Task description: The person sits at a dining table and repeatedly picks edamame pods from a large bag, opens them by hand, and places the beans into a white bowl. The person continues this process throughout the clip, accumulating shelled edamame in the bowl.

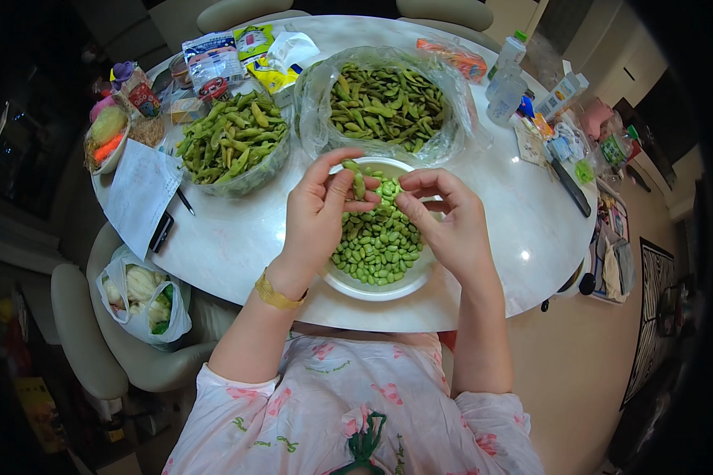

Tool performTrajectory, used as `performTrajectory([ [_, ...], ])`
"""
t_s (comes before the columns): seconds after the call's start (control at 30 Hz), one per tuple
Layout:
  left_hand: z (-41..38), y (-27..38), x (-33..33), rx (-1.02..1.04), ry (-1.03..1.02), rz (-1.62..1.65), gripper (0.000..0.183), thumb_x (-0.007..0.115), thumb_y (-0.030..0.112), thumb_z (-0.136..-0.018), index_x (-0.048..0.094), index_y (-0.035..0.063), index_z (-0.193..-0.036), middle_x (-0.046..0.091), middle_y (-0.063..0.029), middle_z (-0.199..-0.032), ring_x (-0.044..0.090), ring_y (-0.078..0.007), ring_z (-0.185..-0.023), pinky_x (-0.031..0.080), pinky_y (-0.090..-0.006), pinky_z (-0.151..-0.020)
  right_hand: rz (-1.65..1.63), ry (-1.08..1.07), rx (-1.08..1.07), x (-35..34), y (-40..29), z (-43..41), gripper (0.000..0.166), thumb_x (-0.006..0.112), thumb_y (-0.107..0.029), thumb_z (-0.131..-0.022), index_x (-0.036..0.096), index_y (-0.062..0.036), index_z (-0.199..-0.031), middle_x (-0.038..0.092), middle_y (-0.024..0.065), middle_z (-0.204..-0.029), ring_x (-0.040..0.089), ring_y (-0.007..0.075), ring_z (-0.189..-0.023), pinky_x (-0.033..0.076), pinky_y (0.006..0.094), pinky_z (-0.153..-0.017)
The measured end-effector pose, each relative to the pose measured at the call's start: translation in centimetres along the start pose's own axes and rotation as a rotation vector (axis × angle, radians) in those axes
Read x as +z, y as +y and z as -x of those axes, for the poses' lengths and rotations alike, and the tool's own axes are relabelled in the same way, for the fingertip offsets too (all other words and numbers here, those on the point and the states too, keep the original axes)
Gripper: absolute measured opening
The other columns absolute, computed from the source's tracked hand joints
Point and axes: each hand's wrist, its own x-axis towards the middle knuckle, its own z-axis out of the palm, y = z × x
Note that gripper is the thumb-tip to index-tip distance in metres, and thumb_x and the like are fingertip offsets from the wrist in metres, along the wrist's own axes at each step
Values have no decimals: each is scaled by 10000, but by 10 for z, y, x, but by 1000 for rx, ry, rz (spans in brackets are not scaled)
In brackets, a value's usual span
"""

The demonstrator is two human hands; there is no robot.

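Observation:
Over a white bowl (346, 291) my left hand (324, 199) grips a green soybean pod (356, 179) between thumb and fingers. My right hand (442, 211) is held beside it, thumb and index finger close together; whether a bean is between them I cannot tell. Shelled green soybeans (383, 246) fill much of the bowl. Behind it, a clear plastic bag (469, 127) stands open, full of green and brownish pods (386, 107). More pods (232, 139) are heaped in a clear container (243, 181) to the left.
On the marble-look table (232, 237) a written sheet (142, 190), a pen (185, 202) and a phone (161, 231) lie left. Packets (214, 59) crowd the back left. Bottles (507, 89) and a dark-handled knife (570, 187) are right. A chair (125, 350) holds a plastic bag (145, 297).

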Motion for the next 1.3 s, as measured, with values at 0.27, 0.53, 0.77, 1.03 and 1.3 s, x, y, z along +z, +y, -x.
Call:
performTrajectory([
  [0.27, 5, -1, 8, -26, -20, -223, 213, 556, 96, -1019, 632, -58, -1145, 718, -90, -892, 710, -127, -760, 578, -247, -678, 245, 37, -477, 11, 5, -8, 258, 729, 13, -818, 704, -53, -1067, 651, 107, -970, 669, 238, -845, 552, 316, -710],
  [0.53, 10, 3, 13, -3, -13, -389, 186, 598, 102, -991, 705, -36, -1055, 742, -109, -858, 719, -143, -718, 560, -261, -609, 349, 53, -557, 13, 12, -4, 318, 730, 2, -810, 718, -78, -1118, 668, 93, -967, 672, 255, -836, 560, 337, -703],
  [0.77, 11, 7, 8, 176, -32, -626, 158, 627, 91, -946, 715, -27, -1003, 719, -165, -833, 704, -265, -702, 531, -343, -617, 201, 25, -440, 12, 10, -4, 264, 749, 0, -812, 732, -37, -1072, 697, 102, -957, 690, 233, -814, 563, 314, -706],
  [1.03, 11, 13, 6, 287, -118, -710, 126, 630, 67, -925, 708, -23, -965, 695, -173, -820, 671, -342, -746, 511, -396, -655, 15, -49, -309, 2, 17, -9, 236, 775, 4, -791, 751, -6, -1026, 721, 100, -916, 686, 179, -815, 551, 280, -714],
  [1.3, 5, 6, 3, 68, -65, -510, 202, 613, 138, -988, 702, -32, -1050, 712, -72, -824, 652, -148, -684, 503, -272, -603, -67, -93, -216, -4, 17, -11, 196, 747, -33, -838, 761, -32, -1033, 710, 92, -954, 663, 175, -875, 524, 293, -776],
])
